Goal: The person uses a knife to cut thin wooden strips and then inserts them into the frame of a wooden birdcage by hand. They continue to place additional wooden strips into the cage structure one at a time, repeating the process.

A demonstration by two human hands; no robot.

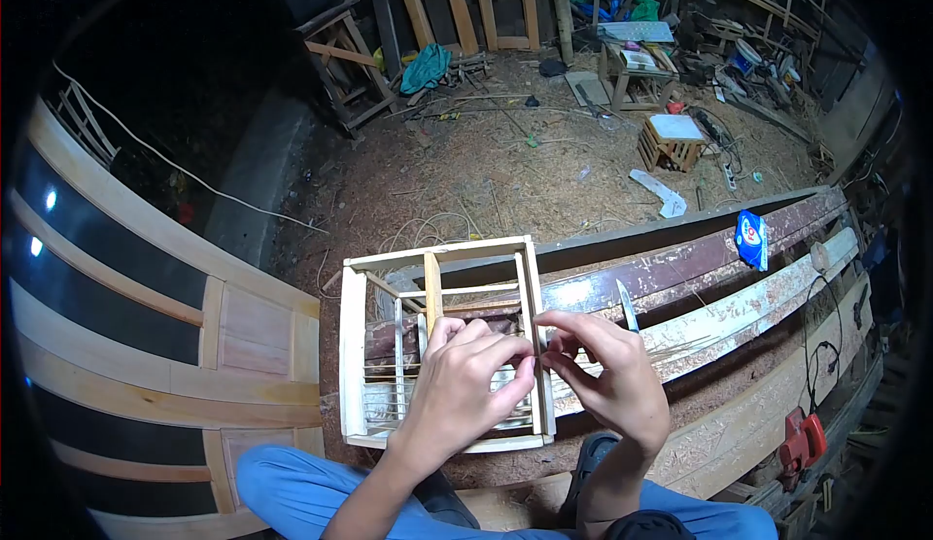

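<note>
Left hand point(465, 384) fingers gripping wooden cage point(352, 346), right hand point(610, 384) fingers pinching its edge post point(532, 282)

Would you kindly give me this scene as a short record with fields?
Left hand: curled on the wooden frame at its right upright
Right hand: pinched shut at that upright, content too small to tell
Bench: long planks carrying the frame, a blue packet further right
Floor: sawdust, a small crate
Left side: door panel
</note>
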